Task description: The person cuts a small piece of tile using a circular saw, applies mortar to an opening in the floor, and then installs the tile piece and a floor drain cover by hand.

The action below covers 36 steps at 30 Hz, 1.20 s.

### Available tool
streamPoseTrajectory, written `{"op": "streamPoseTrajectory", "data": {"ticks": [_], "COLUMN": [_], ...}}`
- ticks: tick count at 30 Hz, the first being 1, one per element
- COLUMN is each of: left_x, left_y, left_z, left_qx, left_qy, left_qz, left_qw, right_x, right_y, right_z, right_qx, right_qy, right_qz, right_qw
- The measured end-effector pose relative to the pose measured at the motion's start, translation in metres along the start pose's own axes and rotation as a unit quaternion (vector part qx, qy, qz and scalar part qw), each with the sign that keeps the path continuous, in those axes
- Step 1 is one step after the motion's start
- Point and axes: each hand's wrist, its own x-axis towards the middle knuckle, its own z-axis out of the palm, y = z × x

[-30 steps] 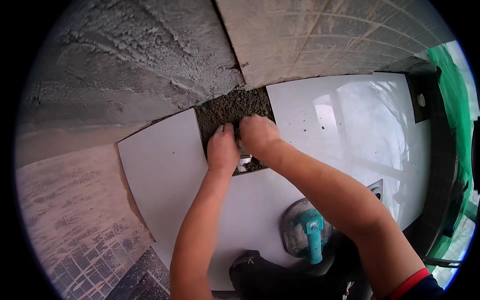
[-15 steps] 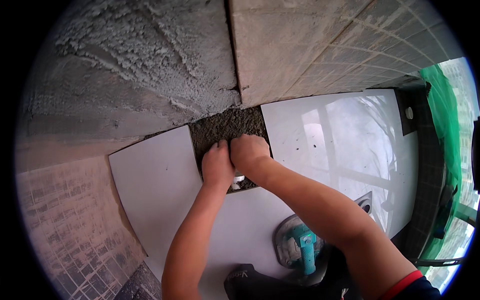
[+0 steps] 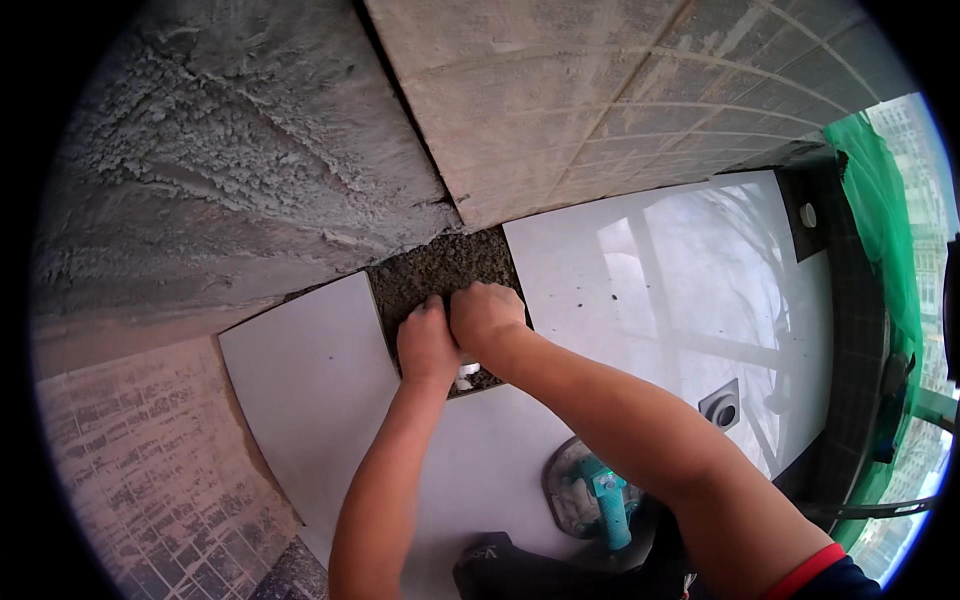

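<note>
White piece (image 3: 467, 371) lies in the gap of rough mortar (image 3: 440, 262), partly hidden by the hands. Left hand (image 3: 427, 340) and right hand (image 3: 488, 318) curl side by side; cannot tell what they grip. Risk: uneven pressure could tilt the piece; loose crumbs could scratch the floor tile (image 3: 650, 290).

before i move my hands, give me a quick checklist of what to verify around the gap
1. Hands at the gap: ok, left hand and right hand are close together over the mortar.
2. Grip on the white piece: cannot tell, the hands cover most of it.
3. Mortar level: cannot tell, its surface looks rough and is partly hidden.
4. Right-hand tile clean: not ok, dark specks lie on it.
5. Teal-handled tool out of the gap: ok, it sits away from it.
6. Grey square fitting out of the gap: ok, it lies off to the right.
</note>
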Motion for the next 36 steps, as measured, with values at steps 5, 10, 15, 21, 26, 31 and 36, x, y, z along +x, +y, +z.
{"op": "streamPoseTrajectory", "data": {"ticks": [5,10,15,21,26,31,36], "left_x": [-0.003,-0.022,-0.061,-0.062,-0.063,-0.064,-0.058], "left_y": [-0.009,0.002,0.008,0.022,0.021,0.025,0.023], "left_z": [0.0,-0.03,-0.04,-0.018,-0.01,-0.016,-0.028], "left_qx": [0.04,-0.012,-0.047,0.014,0.043,0.032,-0.008], "left_qy": [-0.004,-0.004,-0.147,-0.237,-0.234,-0.248,-0.232], "left_qz": [0.0,-0.05,0.075,0.002,-0.014,-0.051,-0.002], "left_qw": [0.999,0.999,0.985,0.971,0.971,0.967,0.973], "right_x": [0.001,-0.01,-0.009,-0.006,-0.004,-0.01,-0.01], "right_y": [0.001,0.016,0.014,0.015,0.008,0.013,0.021], "right_z": [0.007,0.002,0.005,0.005,0.005,0.01,0.011], "right_qx": [0.046,0.06,0.064,0.066,0.065,0.052,0.065], "right_qy": [0.01,-0.005,0.019,0.02,0.017,0.027,0.021], "right_qz": [0.017,0.003,-0.018,-0.014,0.005,-0.02,-0.031], "right_qw": [0.999,0.998,0.998,0.998,0.998,0.998,0.997]}}
